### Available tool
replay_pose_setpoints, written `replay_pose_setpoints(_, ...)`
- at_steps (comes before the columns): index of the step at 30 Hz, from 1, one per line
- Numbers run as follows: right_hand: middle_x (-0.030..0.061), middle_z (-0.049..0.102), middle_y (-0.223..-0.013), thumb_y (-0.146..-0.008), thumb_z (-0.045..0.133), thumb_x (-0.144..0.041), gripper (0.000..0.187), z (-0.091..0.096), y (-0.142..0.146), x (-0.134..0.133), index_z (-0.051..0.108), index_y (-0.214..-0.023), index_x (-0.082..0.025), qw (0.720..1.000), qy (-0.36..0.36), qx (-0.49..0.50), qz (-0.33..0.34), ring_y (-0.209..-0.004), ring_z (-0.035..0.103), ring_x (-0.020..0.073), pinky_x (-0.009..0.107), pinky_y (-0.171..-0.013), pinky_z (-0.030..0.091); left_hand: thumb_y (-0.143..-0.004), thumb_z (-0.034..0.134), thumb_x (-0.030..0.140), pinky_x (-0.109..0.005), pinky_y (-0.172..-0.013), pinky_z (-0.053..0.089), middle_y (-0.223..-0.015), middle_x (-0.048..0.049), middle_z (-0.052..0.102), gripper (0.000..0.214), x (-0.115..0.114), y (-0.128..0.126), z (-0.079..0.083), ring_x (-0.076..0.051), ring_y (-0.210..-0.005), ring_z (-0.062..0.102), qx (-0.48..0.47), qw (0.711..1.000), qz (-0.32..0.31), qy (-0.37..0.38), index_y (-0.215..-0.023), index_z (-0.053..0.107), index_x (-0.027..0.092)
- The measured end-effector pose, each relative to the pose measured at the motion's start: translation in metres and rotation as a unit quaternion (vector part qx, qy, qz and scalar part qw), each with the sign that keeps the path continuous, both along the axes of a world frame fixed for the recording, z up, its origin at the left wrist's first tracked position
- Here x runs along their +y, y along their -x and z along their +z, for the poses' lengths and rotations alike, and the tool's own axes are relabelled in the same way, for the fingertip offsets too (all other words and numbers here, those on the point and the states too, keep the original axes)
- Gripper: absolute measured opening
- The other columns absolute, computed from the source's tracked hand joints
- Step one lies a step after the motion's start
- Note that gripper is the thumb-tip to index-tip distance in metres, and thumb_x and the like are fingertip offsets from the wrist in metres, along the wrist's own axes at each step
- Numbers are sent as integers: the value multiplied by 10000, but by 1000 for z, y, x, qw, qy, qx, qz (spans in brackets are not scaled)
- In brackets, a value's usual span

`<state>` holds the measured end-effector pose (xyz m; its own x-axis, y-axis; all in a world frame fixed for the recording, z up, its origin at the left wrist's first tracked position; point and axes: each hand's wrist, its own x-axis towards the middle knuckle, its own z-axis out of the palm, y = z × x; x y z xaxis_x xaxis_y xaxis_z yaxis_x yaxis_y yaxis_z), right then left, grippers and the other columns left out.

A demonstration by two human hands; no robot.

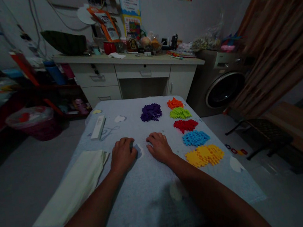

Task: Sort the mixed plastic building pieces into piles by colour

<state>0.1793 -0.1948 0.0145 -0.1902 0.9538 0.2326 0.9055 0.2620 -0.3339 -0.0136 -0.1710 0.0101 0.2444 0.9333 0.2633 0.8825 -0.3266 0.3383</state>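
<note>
My left hand point(122, 154) and my right hand point(159, 147) rest knuckles-up on the light blue cloth point(150, 194) that covers the table, fingers curled under, a small pale spot between them. Nothing shows in either fist. Ahead lies a purple pile of small plastic pieces point(151, 112). To the right runs a column of piles: orange point(175, 103), green point(180, 113), red point(185, 125), blue point(195, 138) and yellow point(204, 155), the yellow one nearest my right wrist.
A folded pale green cloth point(76, 185) lies at the left edge, a long white box point(98, 127) beyond it. A cluttered white desk point(135, 71) stands behind the table, a washing machine point(221, 83) at the right, a pink basin point(32, 122) on the floor left.
</note>
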Motion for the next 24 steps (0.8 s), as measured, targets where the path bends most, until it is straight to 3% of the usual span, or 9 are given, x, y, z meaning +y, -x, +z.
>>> replay_pose_setpoints(11, 70, 587, -1250, -916, 597, -273, 251, -1, -1, 2, 651, -1156, -227, 1000, -5, 4, -7, -1182, 468, 241, 404, -1024, 371, -819, 493, 244, -445, -972, 447, -1202, -106, 614, 381, 1, -2, 0, -297, -1106, 549, -13, 1000, -4, 9, -1177, 616, 206)
replay_pose_setpoints(16, 94, 557, -1329, -903, 609, -275, 343, 19, -3, -3, 610, -1242, -223, 998, 60, -15, 24, -1213, 470, 250, 429, -1035, 371, -824, 494, 259, -437, -986, 437, -1208, -107, 616, 383, 2, -1, 1, -294, -1128, 549, -12, 1000, -4, 13, -1182, 616, 202)
replay_pose_setpoints(19, 96, 541, -1373, -877, 647, -299, 456, 42, -27, -17, 557, -1319, -228, 996, 81, 6, 38, -1252, 475, 246, 428, -1052, 370, -821, 496, 265, -436, -983, 438, -1202, -101, 619, 383, 3, 0, 0, -295, -1115, 552, -8, 1000, -6, 14, -1179, 619, 208)
replay_pose_setpoints(22, 104, 556, -1367, -888, 618, -289, 413, 57, -77, -39, 574, -1292, -216, 999, 18, 30, -20, -1282, 476, 242, 419, -1077, 364, -823, 492, 278, -435, -965, 446, -1204, -112, 614, 393, 5, 2, -2, -302, -1092, 553, 0, 1000, -6, 14, -1184, 622, 193)
replay_pose_setpoints(24, 119, 587, -1316, -898, 585, -299, 357, 57, -118, -57, 601, -1243, -207, 995, -12, 41, -89, -1245, 511, 250, 419, -1072, 381, -828, 491, 286, -436, -957, 449, -1205, -114, 615, 395, 5, 2, -3, -304, -1091, 551, 2, 1000, -10, 12, -1187, 623, 189)
